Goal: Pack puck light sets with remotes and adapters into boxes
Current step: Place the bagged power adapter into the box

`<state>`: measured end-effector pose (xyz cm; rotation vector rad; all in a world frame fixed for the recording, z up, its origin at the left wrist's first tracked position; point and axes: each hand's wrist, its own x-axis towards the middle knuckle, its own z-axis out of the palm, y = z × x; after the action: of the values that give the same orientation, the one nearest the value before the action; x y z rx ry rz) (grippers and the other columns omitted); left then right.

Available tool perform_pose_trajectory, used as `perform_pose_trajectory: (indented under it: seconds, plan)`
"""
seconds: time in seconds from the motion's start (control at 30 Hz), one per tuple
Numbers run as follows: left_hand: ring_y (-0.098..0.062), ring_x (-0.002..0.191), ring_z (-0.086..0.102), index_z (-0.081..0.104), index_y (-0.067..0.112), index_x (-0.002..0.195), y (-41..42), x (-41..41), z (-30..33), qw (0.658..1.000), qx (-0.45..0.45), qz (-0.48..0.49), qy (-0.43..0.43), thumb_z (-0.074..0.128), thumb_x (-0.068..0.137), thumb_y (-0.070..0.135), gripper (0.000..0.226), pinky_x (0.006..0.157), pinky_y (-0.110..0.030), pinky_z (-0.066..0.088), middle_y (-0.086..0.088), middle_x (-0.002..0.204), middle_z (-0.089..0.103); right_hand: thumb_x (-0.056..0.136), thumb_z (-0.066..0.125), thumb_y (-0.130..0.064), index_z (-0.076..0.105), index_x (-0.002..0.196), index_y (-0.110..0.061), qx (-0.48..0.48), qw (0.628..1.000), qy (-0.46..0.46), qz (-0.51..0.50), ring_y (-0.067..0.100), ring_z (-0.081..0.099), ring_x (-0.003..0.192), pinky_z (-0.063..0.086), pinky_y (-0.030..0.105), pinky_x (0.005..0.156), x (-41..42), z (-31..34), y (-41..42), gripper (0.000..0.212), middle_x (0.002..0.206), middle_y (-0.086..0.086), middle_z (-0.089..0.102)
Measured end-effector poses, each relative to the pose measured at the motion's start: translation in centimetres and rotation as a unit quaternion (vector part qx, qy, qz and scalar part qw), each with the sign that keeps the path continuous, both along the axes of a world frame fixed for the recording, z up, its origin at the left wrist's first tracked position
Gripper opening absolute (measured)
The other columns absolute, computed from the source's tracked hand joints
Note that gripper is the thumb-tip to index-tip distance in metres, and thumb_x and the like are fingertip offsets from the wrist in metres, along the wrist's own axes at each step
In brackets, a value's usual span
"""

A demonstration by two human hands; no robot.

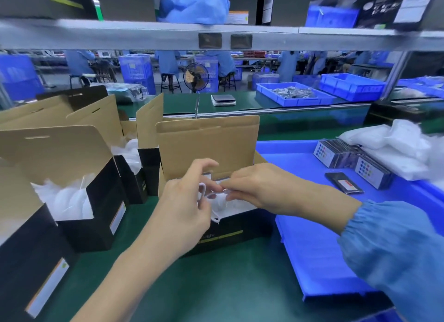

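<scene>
Both the left hand [189, 201] and the right hand [252, 189] pinched a white bagged cable bundle [216, 205] inside the open box [216, 177]. Tucking seemed underway; next, probably 1 remote [323, 153] from the blue tray [312, 249].
</scene>
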<state>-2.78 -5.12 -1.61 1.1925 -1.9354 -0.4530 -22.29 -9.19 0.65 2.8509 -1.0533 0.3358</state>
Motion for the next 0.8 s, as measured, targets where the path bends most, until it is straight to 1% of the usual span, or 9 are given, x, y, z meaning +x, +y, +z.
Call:
perform_pose_trajectory:
  seconds: [0.07,0.17,0.27,0.4,0.5,0.57,0.67,0.73,0.8]
  plan:
    - [0.003,0.088,0.055,0.047,0.045,0.112,-0.1,0.1,-0.2,0.999,-0.027,0.020,-0.036,0.053,0.088,-0.005,0.056,0.064,-0.009,0.039,0.024,0.094,0.066,0.097,0.057,-0.026,0.071,0.108,-0.013,0.006,1.000,-0.020,-0.017,0.029,0.061,0.082,0.047,0.040,0.067,-0.3,-0.1,0.1,0.022,0.089,0.005,0.070]
    - [-0.003,0.092,0.058,0.061,0.028,0.108,-0.1,0.0,-1.1,0.996,-0.050,0.057,-0.053,0.055,0.085,-0.009,0.044,0.073,-0.011,0.042,0.019,0.090,0.065,0.100,0.050,-0.029,0.069,0.113,-0.019,0.045,0.998,0.023,-0.031,0.026,0.059,0.087,0.047,0.040,0.073,0.2,-0.6,0.1,0.025,0.089,0.003,0.068]
    - [-0.020,0.097,0.063,0.069,0.017,0.104,0.1,0.1,-1.4,0.987,-0.025,0.077,-0.139,0.058,0.078,-0.016,0.044,0.081,-0.034,0.051,0.003,0.096,0.070,0.101,0.047,-0.024,0.068,0.118,-0.020,0.062,0.997,0.041,-0.020,0.023,0.055,0.092,0.046,0.040,0.076,0.3,-0.8,0.2,0.027,0.096,0.002,0.065]
    - [-0.024,0.083,0.060,0.074,0.007,0.088,0.7,1.4,-1.9,0.954,-0.132,0.063,-0.261,0.076,0.041,-0.025,0.056,0.070,-0.031,0.046,-0.004,0.077,0.070,0.098,0.055,-0.021,0.072,0.114,-0.023,0.045,0.999,0.018,-0.016,0.016,0.051,0.093,0.046,0.034,0.073,0.0,-1.0,0.0,0.023,0.106,-0.002,0.055]
    - [-0.028,0.099,0.060,0.071,-0.002,0.098,1.8,2.4,-2.9,0.934,-0.206,0.058,-0.285,0.074,0.051,-0.026,0.053,0.080,-0.033,0.042,-0.007,0.090,0.070,0.094,0.061,-0.015,0.075,0.107,-0.021,0.057,0.997,-0.028,-0.036,0.018,0.057,0.085,0.047,0.035,0.072,-0.1,-1.0,-0.1,0.020,0.097,-0.005,0.062]
    - [-0.031,0.094,0.061,0.071,-0.006,0.097,2.0,2.6,-3.0,0.924,-0.243,0.073,-0.288,0.063,0.059,-0.030,0.046,0.082,-0.033,0.045,-0.009,0.093,0.070,0.094,0.059,-0.014,0.075,0.107,-0.022,0.072,0.996,-0.030,-0.053,0.015,0.057,0.087,0.047,0.037,0.077,0.0,-0.8,-0.1,0.022,0.098,-0.006,0.063]
    - [-0.029,0.076,0.058,0.071,-0.003,0.080,1.4,2.5,-2.1,0.935,-0.244,0.113,-0.231,0.064,0.054,-0.033,0.041,0.068,-0.035,0.043,-0.010,0.079,0.067,0.093,0.059,-0.041,0.071,0.111,-0.030,0.108,0.990,-0.076,-0.051,0.008,0.057,0.095,0.048,0.035,0.084,0.3,-0.5,0.6,0.024,0.106,-0.012,0.061]
    - [-0.029,0.062,0.059,0.068,-0.001,0.072,0.9,2.2,-1.4,0.947,-0.215,0.129,-0.200,0.075,0.042,-0.032,0.043,0.054,-0.034,0.043,-0.009,0.070,0.064,0.083,0.056,-0.066,0.069,0.111,-0.036,0.132,0.986,-0.098,-0.036,0.004,0.056,0.101,0.048,0.030,0.087,0.8,-0.4,1.5,0.043,0.113,-0.018,0.057]
    - [-0.030,0.056,0.058,0.067,-0.001,0.070,0.6,1.7,-0.9,0.954,-0.197,0.135,-0.181,0.078,0.043,-0.030,0.041,0.044,-0.042,0.047,-0.009,0.066,0.062,0.081,0.055,-0.070,0.068,0.106,-0.034,0.111,0.992,-0.059,-0.028,0.006,0.055,0.106,0.048,0.032,0.085,1.6,-0.6,2.3,0.045,0.119,-0.016,0.054]
